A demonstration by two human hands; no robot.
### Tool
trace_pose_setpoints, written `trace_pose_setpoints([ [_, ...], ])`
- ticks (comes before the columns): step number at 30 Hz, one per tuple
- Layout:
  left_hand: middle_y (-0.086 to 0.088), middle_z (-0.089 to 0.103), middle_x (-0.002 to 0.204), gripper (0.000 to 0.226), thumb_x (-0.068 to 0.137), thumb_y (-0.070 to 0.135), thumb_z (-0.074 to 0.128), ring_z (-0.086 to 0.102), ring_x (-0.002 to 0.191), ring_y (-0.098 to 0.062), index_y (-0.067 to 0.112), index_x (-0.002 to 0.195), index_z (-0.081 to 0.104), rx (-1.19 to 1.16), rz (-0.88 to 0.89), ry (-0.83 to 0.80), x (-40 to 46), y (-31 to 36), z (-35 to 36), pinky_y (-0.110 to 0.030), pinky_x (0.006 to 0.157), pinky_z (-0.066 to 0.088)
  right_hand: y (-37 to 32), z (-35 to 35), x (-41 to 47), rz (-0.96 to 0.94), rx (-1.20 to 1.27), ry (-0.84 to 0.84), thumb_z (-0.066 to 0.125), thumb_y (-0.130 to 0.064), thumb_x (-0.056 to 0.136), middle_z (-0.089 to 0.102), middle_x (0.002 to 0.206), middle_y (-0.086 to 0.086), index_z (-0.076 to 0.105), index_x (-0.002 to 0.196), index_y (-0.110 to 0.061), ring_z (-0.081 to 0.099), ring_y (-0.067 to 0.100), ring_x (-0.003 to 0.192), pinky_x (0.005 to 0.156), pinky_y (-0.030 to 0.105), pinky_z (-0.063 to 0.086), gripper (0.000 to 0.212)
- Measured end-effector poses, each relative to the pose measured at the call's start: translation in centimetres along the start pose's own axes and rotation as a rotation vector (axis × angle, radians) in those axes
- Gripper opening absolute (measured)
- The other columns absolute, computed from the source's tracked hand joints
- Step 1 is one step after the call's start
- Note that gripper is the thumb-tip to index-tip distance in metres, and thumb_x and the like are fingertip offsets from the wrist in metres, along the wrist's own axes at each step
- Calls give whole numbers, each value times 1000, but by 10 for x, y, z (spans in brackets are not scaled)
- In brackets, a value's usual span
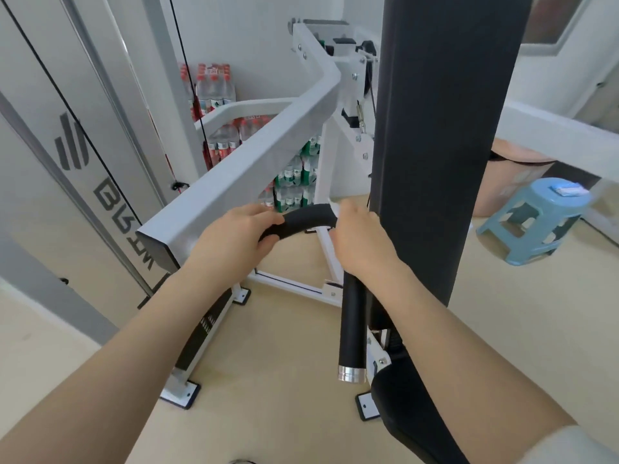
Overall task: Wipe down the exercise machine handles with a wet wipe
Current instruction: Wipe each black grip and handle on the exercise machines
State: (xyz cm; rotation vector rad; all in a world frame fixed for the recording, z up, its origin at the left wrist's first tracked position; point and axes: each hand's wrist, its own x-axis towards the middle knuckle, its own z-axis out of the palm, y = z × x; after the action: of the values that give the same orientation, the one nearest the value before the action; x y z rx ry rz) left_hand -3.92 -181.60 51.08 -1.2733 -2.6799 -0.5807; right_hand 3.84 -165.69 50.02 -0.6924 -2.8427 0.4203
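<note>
- Left hand (234,237): wrapped around the near end of the curved black handle (301,220), thumb on top, fingers curled beneath; steadying rather than wiping, by the look of it.
- Right hand (360,241): closed over the bend where the curved handle turns down into the straight black grip (351,324); a sliver of white wet wipe (335,206) showing just above the knuckles, apparently pinched against the foam.
- Location of the handle: between the grey frame arm (241,169) and the tall black upright pad (435,128), with the straight grip hanging down to a silver end cap (351,376).
- Step in hand, as judged: wiping the upper curved section, with the wipe at its far end near the bend.
- Progress, as judged: straight grip below probably not yet covered; no moisture sheen clear enough to confirm either way.
- Next move calls for: keeping the wipe wrapped around the foam, sliding along the curve toward the left hand or down the straight grip, shifting the steadying hand out of the path.
- Background only: blue stool (536,222) with a small white packet on top, well apart at right; stacked water bottles (294,182) behind the frame.
</note>
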Motion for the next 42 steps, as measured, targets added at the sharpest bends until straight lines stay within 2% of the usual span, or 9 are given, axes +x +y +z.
trace_pose_setpoints([
  [5, -1, 63, 107, 27, 92, 29, 50, 60, 94, -23, 20, 116, 59, 199, 9, -94, 9, -15, -11, -37, 78, 52, -7, -4, -2, -195, -460, 42, 34, -1, 90, 46, 124, 17, 21, 138, -3, 46, 29, 108, 79, 32, 35, 49],
  [11, -2, 63, 100, 28, 92, 38, 49, 60, 91, -21, 20, 111, 58, 253, 62, -202, 11, -32, -16, -30, 72, 47, -57, 21, 21, -526, -580, 1, 29, -5, 89, 51, 118, 10, 43, 120, -7, 46, 28, 110, 87, 34, 34, 34],
  [14, -4, 67, 97, 25, 90, 36, 53, 61, 90, -22, 16, 103, 62, 161, 53, -191, 11, -51, -21, -32, 78, 49, -61, 28, 19, -696, -581, -60, 46, -2, 85, 50, 123, 8, 40, 129, -9, 45, 26, 113, 95, 34, 32, 45],
  [19, -9, 68, 80, 22, 83, 26, 67, 64, 72, -30, 7, 91, 62, 10, 191, -54, 1, -70, -11, -37, 64, 52, -44, 17, 12, -386, -596, 27, 56, -11, 77, 46, 129, 7, 34, 134, -15, 41, 27, 116, 105, 38, 25, 61],
  [23, -6, 60, 53, 24, 61, 11, 78, 56, 42, -26, 4, 65, 55, -69, 266, 47, -4, -77, -9, -28, 39, 43, -84, 56, -4, -570, -493, -96, 54, -17, 70, 46, 126, 13, 36, 134, -2, 38, 33, 119, 112, 40, 14, 68],
  [28, -2, 47, 77, 14, 89, 20, 57, 45, 70, -24, 8, 95, 53, -28, 207, -38, -4, -77, -8, -32, 62, 37, -54, 21, 12, -368, -499, 29, 26, -16, 82, 53, 120, 6, 43, 130, -11, 44, 27, 114, 107, 36, 22, 50],
  [32, -6, 59, 77, 14, 78, 13, 66, 52, 69, -27, 7, 85, 56, -32, 214, 27, -4, -78, -3, -32, 53, 36, -70, 43, 19, -559, -581, 117, 70, -4, 66, 61, 82, 5, 61, 94, -10, 59, 25, 78, 78, 36, 48, 30],
  [36, -8, 60, 67, 31, 51, 5, 81, 59, 60, -30, 5, 74, 60, 20, 234, 56, -5, -79, 3, -29, 42, 40, -76, 12, 42, -519, -508, -376, 57, -26, 88, 53, 88, -8, 46, 107, -21, 52, 15, 83, 68, 29, 40, 23],
  [42, -9, 62, 100, 32, 72, 19, 53, 55, 91, -31, 10, 102, 58, -14, 309, 136, -12, -63, 14, -40, 69, 53, -40, -31, 71, -193, -175, -670, 62, -48, 81, 49, 79, -12, 52, 95, -19, 47, 5, 70, 63, 21, 38, 34],
])
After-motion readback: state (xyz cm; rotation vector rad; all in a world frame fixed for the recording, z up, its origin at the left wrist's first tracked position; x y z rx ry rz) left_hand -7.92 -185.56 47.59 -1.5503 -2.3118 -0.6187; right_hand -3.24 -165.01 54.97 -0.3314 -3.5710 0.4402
